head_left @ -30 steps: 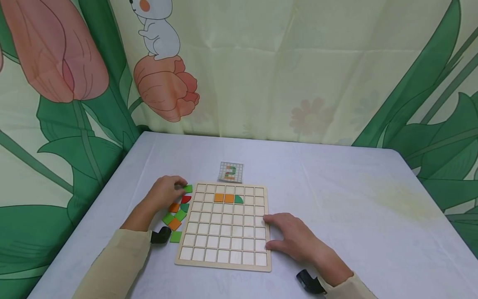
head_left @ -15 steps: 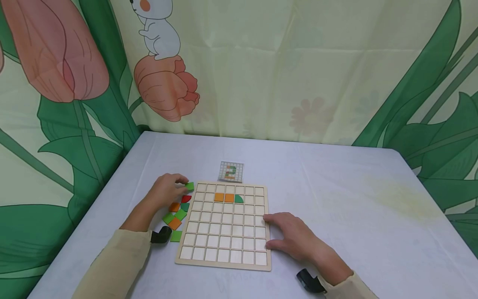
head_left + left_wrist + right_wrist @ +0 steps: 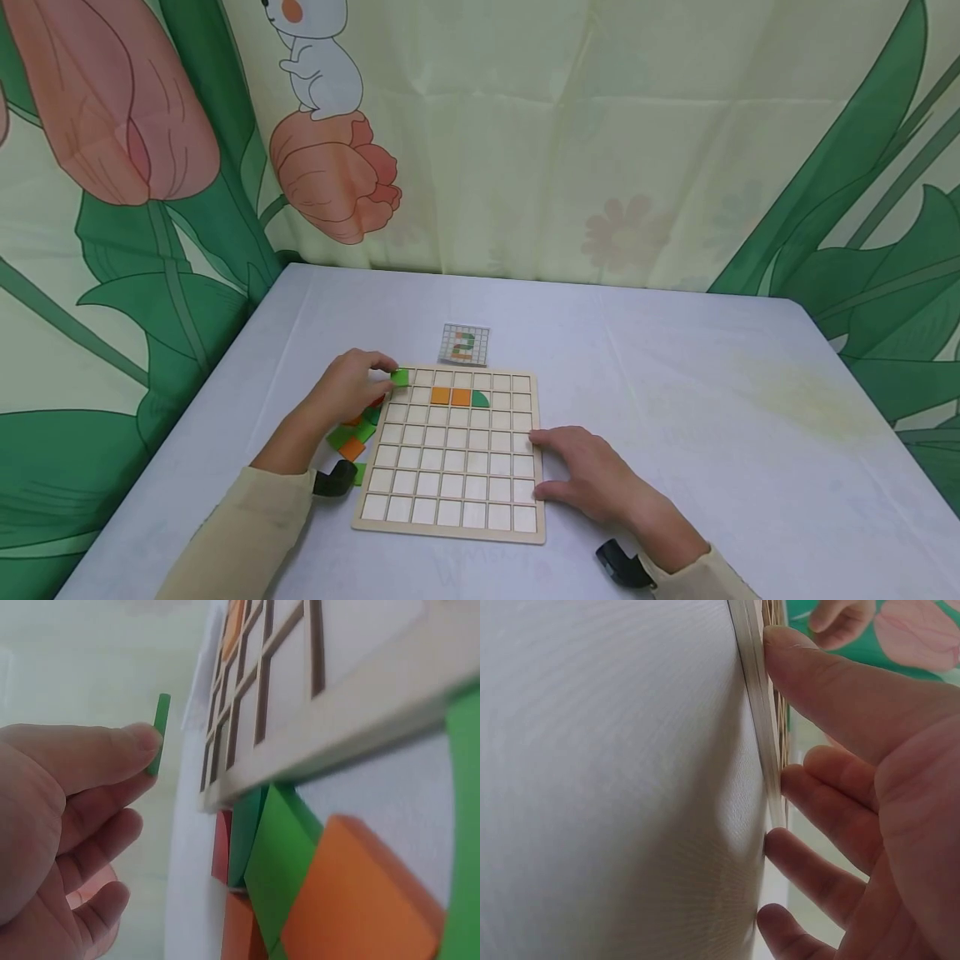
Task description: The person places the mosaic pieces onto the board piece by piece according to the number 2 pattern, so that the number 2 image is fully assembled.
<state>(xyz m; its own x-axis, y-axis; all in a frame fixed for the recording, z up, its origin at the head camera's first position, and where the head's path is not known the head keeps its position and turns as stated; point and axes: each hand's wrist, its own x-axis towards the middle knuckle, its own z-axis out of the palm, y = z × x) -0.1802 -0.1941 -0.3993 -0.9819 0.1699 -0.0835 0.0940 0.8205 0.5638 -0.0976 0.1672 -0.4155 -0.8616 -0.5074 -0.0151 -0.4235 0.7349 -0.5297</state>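
My left hand (image 3: 347,390) pinches a green square tile (image 3: 401,377) between thumb and fingertips, over the far left corner of the wooden grid board (image 3: 442,532). The left wrist view shows this thin tile (image 3: 162,711) edge-on, raised off the board. Two orange squares (image 3: 451,397) and a dark green quarter-round tile (image 3: 480,400) lie side by side in a row of the board. My right hand (image 3: 596,475) rests its thumb and fingertips against the board's right edge; its fingers (image 3: 821,806) are loosely bent.
Loose tiles, such as an orange one (image 3: 352,449) and a green one (image 3: 281,851), lie along the board's left side, partly hidden by my left hand. A small pattern card (image 3: 463,345) lies beyond the board. The white-covered table (image 3: 697,375) extends to the right.
My left hand has moved right with the green tile, from beside the board to over its far left corner. The right hand has stayed at the edge.
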